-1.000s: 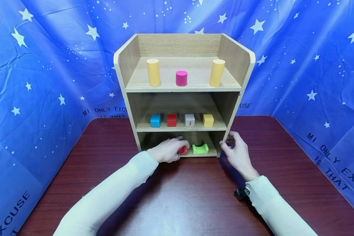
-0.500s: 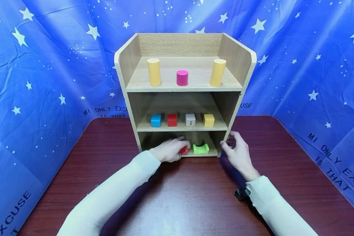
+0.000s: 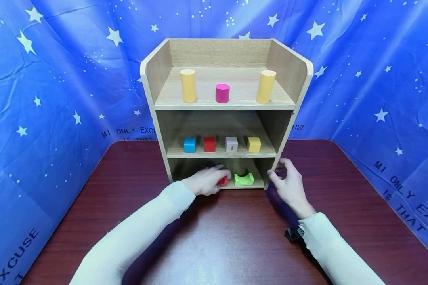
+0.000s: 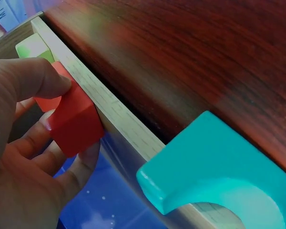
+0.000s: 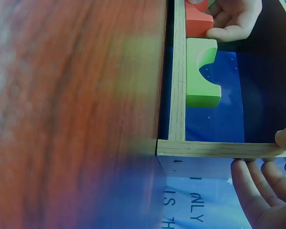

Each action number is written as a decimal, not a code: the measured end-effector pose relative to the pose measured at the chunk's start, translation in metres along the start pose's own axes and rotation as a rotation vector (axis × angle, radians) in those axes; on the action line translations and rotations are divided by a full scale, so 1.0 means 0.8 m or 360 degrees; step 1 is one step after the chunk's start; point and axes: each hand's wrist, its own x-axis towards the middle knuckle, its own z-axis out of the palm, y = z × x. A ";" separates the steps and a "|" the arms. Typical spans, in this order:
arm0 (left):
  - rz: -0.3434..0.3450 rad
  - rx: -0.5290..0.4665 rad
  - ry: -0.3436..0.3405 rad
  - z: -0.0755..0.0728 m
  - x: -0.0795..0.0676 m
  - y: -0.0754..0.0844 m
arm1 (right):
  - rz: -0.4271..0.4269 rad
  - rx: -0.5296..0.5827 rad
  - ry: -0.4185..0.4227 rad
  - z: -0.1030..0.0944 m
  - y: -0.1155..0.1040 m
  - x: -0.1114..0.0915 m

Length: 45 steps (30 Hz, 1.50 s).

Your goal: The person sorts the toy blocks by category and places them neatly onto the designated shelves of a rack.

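In the head view my left hand (image 3: 207, 181) reaches into the bottom level of a wooden shelf (image 3: 235, 107). It pinches a red arch block (image 4: 78, 119), thumb on one face and fingers around the far side, close to the shelf's front lip. To the right of that block sits a lime-green arch block (image 3: 244, 180), its hollow facing up. A teal arch block (image 4: 214, 148) shows on the other side in the left wrist view; the left arm hides it from the head camera. My right hand (image 3: 290, 188) grips the shelf's right side panel, thumb inside and fingers outside.
Blue, red, grey and yellow cubes (image 3: 254, 145) line the middle level. On top stand two yellow cylinders (image 3: 188, 86) with a short magenta cylinder (image 3: 222, 93) between them. The shelf rests on a dark red wooden table (image 3: 214, 237), with a blue starry curtain (image 3: 75, 79) behind.
The head view has shifted slightly. Both hands keep their places on the red arch block and the side panel.
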 end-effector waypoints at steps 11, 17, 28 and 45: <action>-0.0017 0.0014 0.0006 0.001 0.000 -0.001 | -0.0010 0.0033 0.0000 0.002 0.001 0.000; -0.0021 0.0012 0.0004 0.001 -0.001 0.000 | -0.0017 0.0030 0.0002 0.001 0.001 0.000; -0.0124 0.0005 -0.0026 -0.001 -0.002 0.003 | -0.0005 0.0034 0.0008 0.001 0.004 0.000; -0.0118 0.0087 0.0049 -0.017 -0.022 -0.001 | -0.0021 0.0035 0.0012 0.000 0.003 0.001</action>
